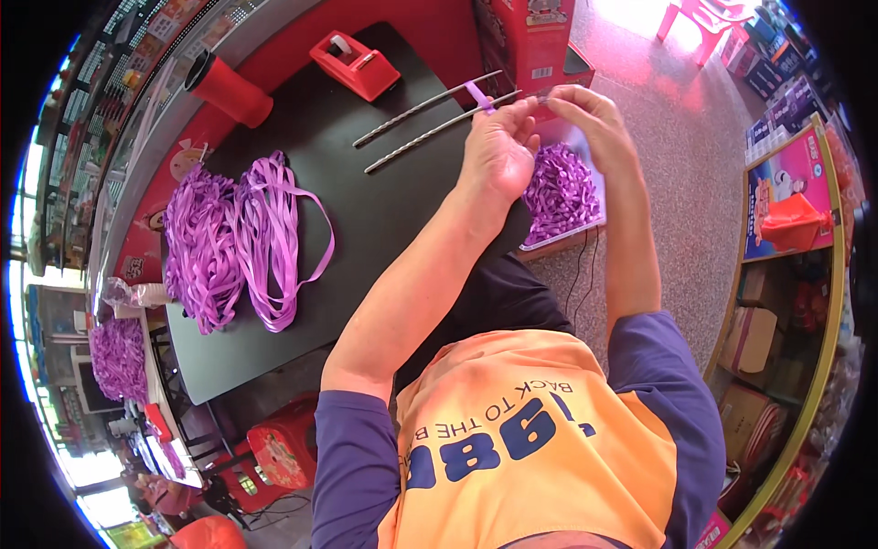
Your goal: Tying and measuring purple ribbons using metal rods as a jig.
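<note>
Purple ribbon [476,93] across metal rods [421,141], beside hands [502,148].

Whatever runs between the fingertips of the left hand [498,151] and the right hand [594,117] is too fine to make out from here. I can't tell whether the purple loop [477,93] is gripped or merely touched. The tray [560,242] is partly hidden — table corner and left hand cover its near left side, the right hand its far end. The pink chair [697,18] is cut off above; the left-hand shelf goods [87,137] blur together.
</note>
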`<state>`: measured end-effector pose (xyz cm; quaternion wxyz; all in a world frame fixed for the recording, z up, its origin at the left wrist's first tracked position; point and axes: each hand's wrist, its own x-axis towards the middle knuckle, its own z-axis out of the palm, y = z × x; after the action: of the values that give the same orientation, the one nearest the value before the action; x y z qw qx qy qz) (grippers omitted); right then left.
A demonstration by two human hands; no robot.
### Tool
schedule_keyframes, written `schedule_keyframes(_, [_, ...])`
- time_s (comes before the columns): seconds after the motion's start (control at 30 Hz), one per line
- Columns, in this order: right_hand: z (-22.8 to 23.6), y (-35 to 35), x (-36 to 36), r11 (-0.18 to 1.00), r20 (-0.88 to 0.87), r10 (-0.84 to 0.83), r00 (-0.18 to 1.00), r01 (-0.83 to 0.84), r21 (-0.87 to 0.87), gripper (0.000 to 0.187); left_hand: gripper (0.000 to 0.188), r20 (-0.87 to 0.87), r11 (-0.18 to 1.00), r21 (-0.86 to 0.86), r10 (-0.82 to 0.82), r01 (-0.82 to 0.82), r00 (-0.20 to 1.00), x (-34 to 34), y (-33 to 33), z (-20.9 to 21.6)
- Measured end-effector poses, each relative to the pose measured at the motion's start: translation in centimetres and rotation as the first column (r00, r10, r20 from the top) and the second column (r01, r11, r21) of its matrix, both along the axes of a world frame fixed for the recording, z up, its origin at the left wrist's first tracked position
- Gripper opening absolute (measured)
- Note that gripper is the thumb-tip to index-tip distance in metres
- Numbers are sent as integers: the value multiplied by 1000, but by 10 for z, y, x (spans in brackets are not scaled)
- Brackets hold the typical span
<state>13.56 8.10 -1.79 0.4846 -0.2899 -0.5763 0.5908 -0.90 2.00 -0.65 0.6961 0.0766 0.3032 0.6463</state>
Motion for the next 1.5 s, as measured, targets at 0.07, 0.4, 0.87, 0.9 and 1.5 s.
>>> schedule_keyframes(0.07, [16, 10, 3, 991, 268, -56, 962, 21, 133, 22, 23, 30, 1000, 21, 21, -22, 999, 2, 0, -1])
schedule_keyframes(0.4, [79, 63, -68, 799, 774, 256, 579, -578, 167, 24, 47, 32, 996, 36, 78, -79, 996, 5, -4, 5])
schedule_keyframes(0.87, [62, 77, -84, 809, 848, 247, 469, -582, 87, 31, 40, 26, 994, 0, 111, -111, 993, 6, -3, 6])
schedule_keyframes(0.9, [61, 78, -83, 809, 848, 245, 470, -581, 88, 31, 40, 28, 994, -6, 112, -112, 993, 7, -3, 7])
schedule_keyframes(1.5, [41, 71, -73, 836, 625, 170, 762, -447, 317, 28, 38, 45, 991, -41, 127, -125, 991, 3, -5, 7])
